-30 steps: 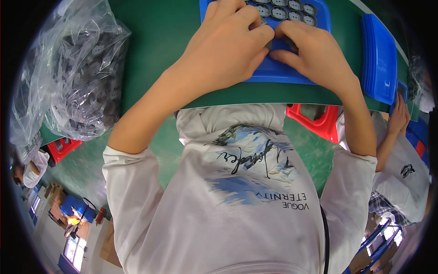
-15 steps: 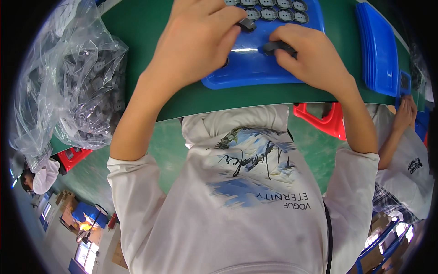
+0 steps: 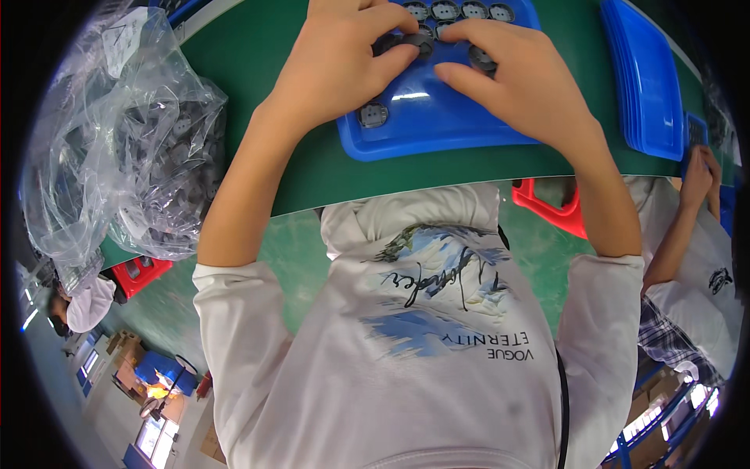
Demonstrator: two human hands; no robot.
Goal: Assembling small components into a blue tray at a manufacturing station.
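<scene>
On the green table, a blue tray (image 3: 437, 133) holds rows of roundish grey plastic parts (image 3: 445, 10) along its far side. One more grey part (image 3: 373, 116) lies by itself near the tray's near left corner. My left hand (image 3: 344, 62) is over the tray's left half, thumb and fingers closed around a dark grey plastic part (image 3: 423, 45). To its right, my right hand (image 3: 523, 82) hovers over the tray with thumb and forefinger apart. Between them a dark grey part (image 3: 482, 59) shows, partly covered by the hand.
A clear plastic bag (image 3: 168, 164) full of grey parts sits on the table at left. Stacked blue trays (image 3: 648, 86) stand at right. Beyond them, a co-worker's hands (image 3: 698, 180) hold a small blue item. A red stool (image 3: 551, 209) is below the table edge.
My right hand has moved up the tray and its fingers have spread from the dark part they pinched. My left hand keeps its part, and the lone part near the corner now shows fully.
</scene>
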